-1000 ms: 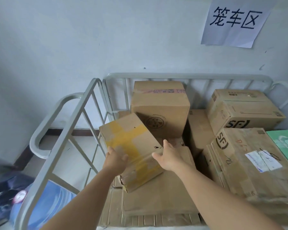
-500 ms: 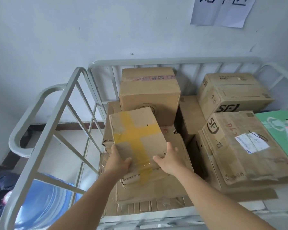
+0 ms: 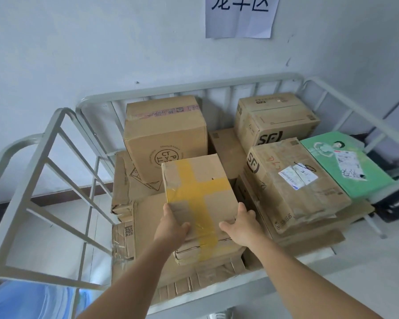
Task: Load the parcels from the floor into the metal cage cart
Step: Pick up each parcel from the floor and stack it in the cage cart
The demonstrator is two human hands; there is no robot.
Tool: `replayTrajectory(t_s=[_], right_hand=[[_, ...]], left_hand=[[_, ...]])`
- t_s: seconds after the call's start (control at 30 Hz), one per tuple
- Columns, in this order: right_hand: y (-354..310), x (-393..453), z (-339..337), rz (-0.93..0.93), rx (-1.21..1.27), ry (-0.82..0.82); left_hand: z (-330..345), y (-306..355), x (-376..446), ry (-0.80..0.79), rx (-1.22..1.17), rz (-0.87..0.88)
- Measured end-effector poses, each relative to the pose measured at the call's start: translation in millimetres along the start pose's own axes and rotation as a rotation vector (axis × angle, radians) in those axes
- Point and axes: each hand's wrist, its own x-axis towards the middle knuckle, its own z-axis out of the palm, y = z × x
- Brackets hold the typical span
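Currently gripping the yellow-taped parcel [image 3: 199, 199] at its near end: left hand [image 3: 172, 226] wrapped round the near-left corner, right hand [image 3: 241, 224] wrapped round the near-right corner, set apart by the parcel's width. Parcel held inside the metal cage cart [image 3: 55, 162], low over the flattened cardboard [image 3: 148, 238] on the cart floor, far end raised toward the stamped carton [image 3: 164, 137]; contact underneath not discernible.

Hazards from this point:
- Tipping. Grip only at the near end; far end unsupported, likely to drop abruptly on release.
- Collision. Far edge near the stamped carton; further push forward liable to shove that carton against the rear rail.
- Snagging. Crumpled near face and loose tape on the parcel; risk of catching on the cardboard beneath.
- Crowding. SF-marked parcel [image 3: 295, 185] just beside on the right, overhanging its base; sideways nudge liable to shift it toward the green parcel [image 3: 346, 166]
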Motion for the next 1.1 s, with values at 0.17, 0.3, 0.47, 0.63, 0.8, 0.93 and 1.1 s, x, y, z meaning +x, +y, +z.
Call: replayTrajectory(t_s=[0.17,0.3,0.47,0.63,0.8,0.93,1.1], right_hand=[[1,6,-3,0.003,0.011,0.003],[2,12,-2,0.0,0.027,-0.021],[1,14,-3,-0.077,-0.024,-0.027],[-7,18,-5,-0.175,-0.118,-0.059],[-16,26,-7,-0.183,-0.15,-0.074],[-16,28,-6,-0.172,-0.155,-0.072],[-19,21,-10,-0.174,-0.192,-0.055]], left_hand=[[1,4,11,-0.011,0.006,0.003],[2,4,16,-0.031,-0.005,-0.008],[-1,12,14,-0.011,0.253,0.176],[0,12,17,-0.079,0.378,0.161],[0,12,22,-0.063,0.374,0.151],[0,13,24,-0.063,0.396,0.158],[-5,14,19,-0.024,0.487,0.192]])
